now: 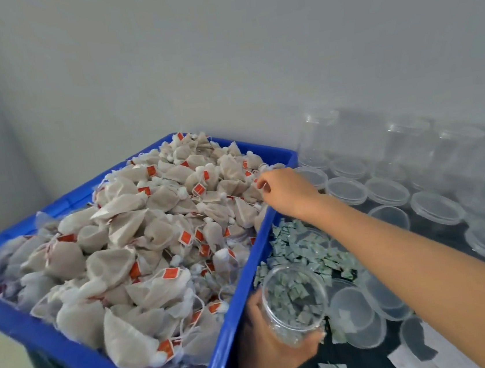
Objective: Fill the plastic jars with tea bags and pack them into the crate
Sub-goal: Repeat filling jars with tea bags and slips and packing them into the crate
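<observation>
A blue crate (240, 278) on the left is heaped with white tea bags (139, 241) bearing red tags. My left hand (272, 350) grips a clear plastic jar (294, 302) just off the crate's near right corner; the jar holds no tea bags. My right hand (284, 192) reaches over the crate's right rim, its fingers curled at the tea bags near the far right corner. Whether it pinches one cannot be told.
Several clear jars (317, 139) stand at the back right against the wall. Several clear lids (346, 190) cover the dark table on the right. A pile of small green-white sachets (300, 250) lies beside the crate. White paper slips (412, 358) lie at the near right.
</observation>
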The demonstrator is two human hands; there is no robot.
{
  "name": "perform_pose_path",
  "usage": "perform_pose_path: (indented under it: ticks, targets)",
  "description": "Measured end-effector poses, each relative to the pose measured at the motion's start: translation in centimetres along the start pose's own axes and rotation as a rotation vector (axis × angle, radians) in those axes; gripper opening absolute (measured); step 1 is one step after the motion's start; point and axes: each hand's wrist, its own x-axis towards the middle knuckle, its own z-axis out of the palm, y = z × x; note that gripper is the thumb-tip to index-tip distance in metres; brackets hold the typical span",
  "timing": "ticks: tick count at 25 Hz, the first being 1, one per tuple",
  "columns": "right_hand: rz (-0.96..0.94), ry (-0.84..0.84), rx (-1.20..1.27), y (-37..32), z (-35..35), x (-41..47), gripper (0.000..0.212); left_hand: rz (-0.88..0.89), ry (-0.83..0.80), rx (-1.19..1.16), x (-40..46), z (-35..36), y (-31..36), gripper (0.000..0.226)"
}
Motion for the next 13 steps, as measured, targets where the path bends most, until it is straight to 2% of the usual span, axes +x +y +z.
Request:
perform_pose_path:
  ticks: [2,4,5,6,8,9,13]
  targets:
    - [-0.174,-0.189,0.151,-1.6,0.7,0.0,0.029,0.009,-0.008,0.019,0.1,0.1,-0.4,0.103]
    - [-0.299,-0.376,0.073,-3.4,2.3,-0.8,0.049,0.031,0.000,0.031,0.2,0.2,-0.7,0.103]
    - [-0.339,-0.414,-0.026,-4.0,3.2,-1.2,0.052,0.030,0.001,0.035,0.2,0.2,-0.8,0.102]
    - [-0.374,-0.418,-0.125,-4.5,4.1,-1.5,0.047,0.023,-0.007,0.036,0.3,0.1,-0.8,0.102]
    - [-0.415,-0.355,-0.216,-5.3,4.6,-2.0,0.020,0.008,-0.022,0.026,0.2,0.1,-0.7,0.103]
    - [-0.402,-0.321,-0.192,-5.3,4.4,-2.2,0.014,0.005,-0.013,0.023,0.2,0.2,-0.6,0.104]
    - [-0.309,-0.116,0.078,-4.4,0.2,-4.2,0.015,0.019,-0.008,-0.019,0.4,0.0,-0.3,0.102]
